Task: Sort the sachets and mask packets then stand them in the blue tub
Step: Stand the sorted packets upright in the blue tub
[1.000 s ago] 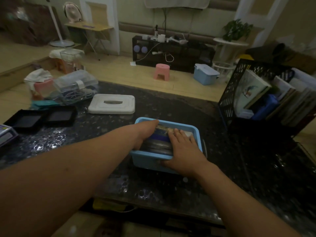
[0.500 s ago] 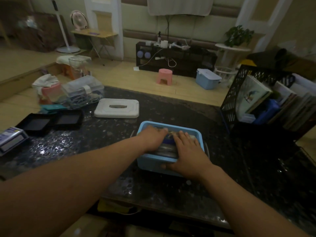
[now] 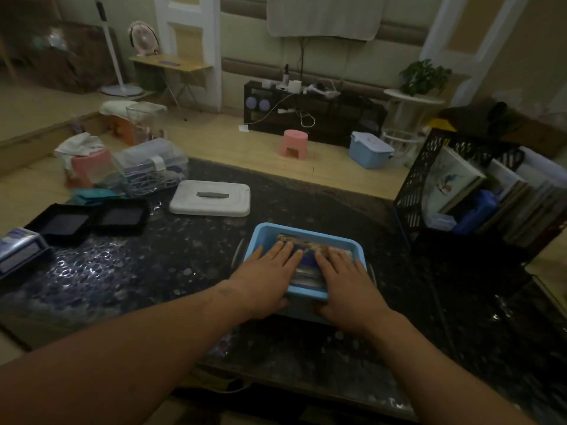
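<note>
The blue tub (image 3: pixel 306 232) sits on the dark speckled table in front of me, with sachets and mask packets (image 3: pixel 308 259) standing packed inside it. My left hand (image 3: pixel 266 277) lies flat over the tub's left half, fingers straight on the packet tops. My right hand (image 3: pixel 348 279) lies flat over the right half in the same way, its thumb down at the tub's near wall. Only a strip of blue and brown packets shows between the two hands; the rest are hidden under my palms.
A white lid (image 3: pixel 211 198) lies behind the tub to the left. Two black trays (image 3: pixel 89 220) and a small box (image 3: pixel 21 250) sit at the far left, a clear storage box (image 3: pixel 152 168) behind them. A black mesh rack of books (image 3: pixel 478 191) stands at the right.
My left hand has slid from the tub's far left corner to lie flat on the packets beside my right hand. The view has dipped a little toward the tub.
</note>
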{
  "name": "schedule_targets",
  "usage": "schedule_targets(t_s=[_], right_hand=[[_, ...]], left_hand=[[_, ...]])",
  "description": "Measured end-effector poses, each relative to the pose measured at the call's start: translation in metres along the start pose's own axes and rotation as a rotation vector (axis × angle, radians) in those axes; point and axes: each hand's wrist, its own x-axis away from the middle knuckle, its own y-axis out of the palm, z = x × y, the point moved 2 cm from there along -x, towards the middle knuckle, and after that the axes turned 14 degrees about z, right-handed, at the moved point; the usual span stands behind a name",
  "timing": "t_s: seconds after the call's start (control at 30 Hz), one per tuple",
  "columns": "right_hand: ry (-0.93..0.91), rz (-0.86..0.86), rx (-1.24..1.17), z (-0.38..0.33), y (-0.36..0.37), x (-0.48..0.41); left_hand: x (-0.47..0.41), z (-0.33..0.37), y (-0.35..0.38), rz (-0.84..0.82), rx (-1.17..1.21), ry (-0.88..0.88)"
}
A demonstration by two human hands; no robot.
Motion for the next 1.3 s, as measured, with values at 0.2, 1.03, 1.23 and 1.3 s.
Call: schedule_targets(t_s=[0.2,1.03,1.23,1.3], right_hand=[[0.017,-0.002,0.003,0.011,0.006,-0.040],[0.042,0.021,-0.029,0.071,0.029,-0.174],[0.054,-0.006,-0.025,0.077,0.026,-0.168],[0.060,0.014,-0.034,0.077,0.028,-0.167]], left_hand=[[-0.035,-0.020,0.003,0.019,-0.037,0.008],[-0.147,-0.115,0.015,0.006,-0.095,-0.014],[-0.139,-0.126,0.007,0.002,-0.132,-0.025],[-0.140,-0.118,0.002,0.018,0.023,-0.121]])
